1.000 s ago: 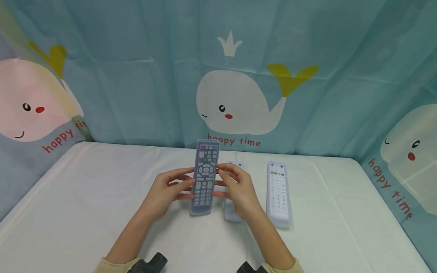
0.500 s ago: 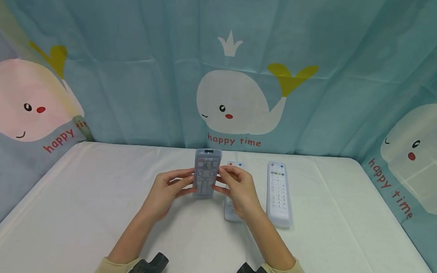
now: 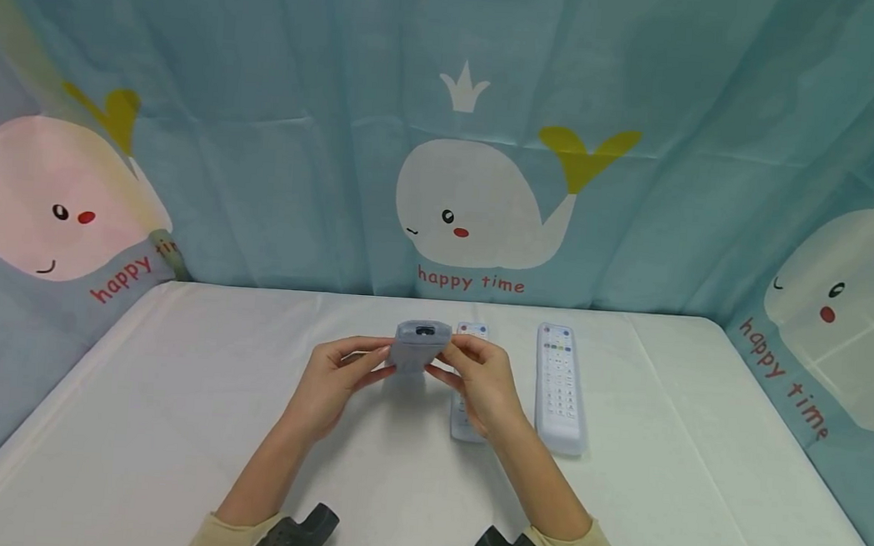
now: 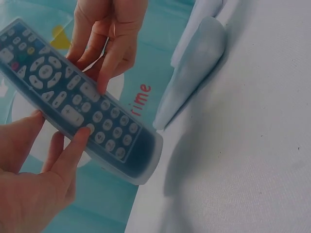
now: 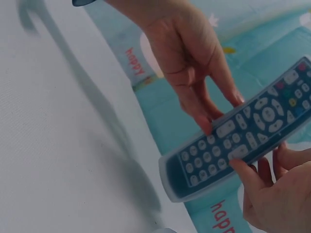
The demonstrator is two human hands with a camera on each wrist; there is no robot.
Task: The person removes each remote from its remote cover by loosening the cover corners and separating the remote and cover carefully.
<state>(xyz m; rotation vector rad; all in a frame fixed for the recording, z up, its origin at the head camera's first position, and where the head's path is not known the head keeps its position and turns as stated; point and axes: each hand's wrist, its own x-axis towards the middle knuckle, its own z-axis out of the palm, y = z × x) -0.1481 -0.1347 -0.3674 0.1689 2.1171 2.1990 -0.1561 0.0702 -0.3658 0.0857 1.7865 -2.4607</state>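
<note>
Tabletop [image 3: 172, 424] | sleeved remote [image 3: 421, 345] pinched by left hand [image 3: 336, 384] and right hand [image 3: 479, 382] fingers | two remotes [image 3: 559, 385] left at 3 o'clock

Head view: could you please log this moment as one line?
left hand: holds dark sleeved remote | right hand: holds it | white remote: on table

Your hands hold the dark, silicone-sleeved remote [image 3: 421, 346] above the white table [image 3: 172, 424]; right of it lie the small white remote [image 3: 464, 417], then the long white remote [image 3: 559, 389].
</note>
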